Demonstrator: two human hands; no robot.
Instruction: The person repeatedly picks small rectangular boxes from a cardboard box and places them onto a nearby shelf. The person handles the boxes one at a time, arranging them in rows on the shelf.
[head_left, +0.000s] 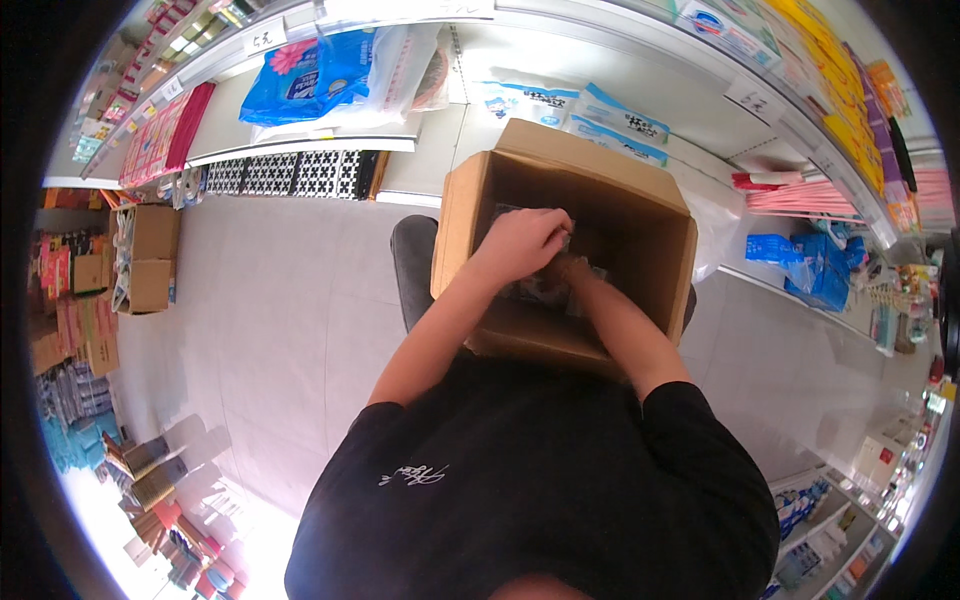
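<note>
An open cardboard box (590, 160) stands in front of me with its flaps folded outward. My left hand (524, 242) is over its inside, fingers curled together at a small, shiny, clear-looking bit that I cannot make out. Just below and to the right, my right hand (562, 278) reaches down into the box; its fingers are hidden in shadow and behind the left hand. Around the hands, shiny clear plastic packaging (540, 292) lies in the box, its contents too dim to name.
Ahead is a white shelf (450, 150) with blue-and-white packets (620, 122) behind the box and a blue plastic package (305, 80) to the left. Black-and-white patterned boxes (290, 174) line the lower shelf. Another carton (150, 258) stands on the floor at left. Blue bags (820, 268) are at right.
</note>
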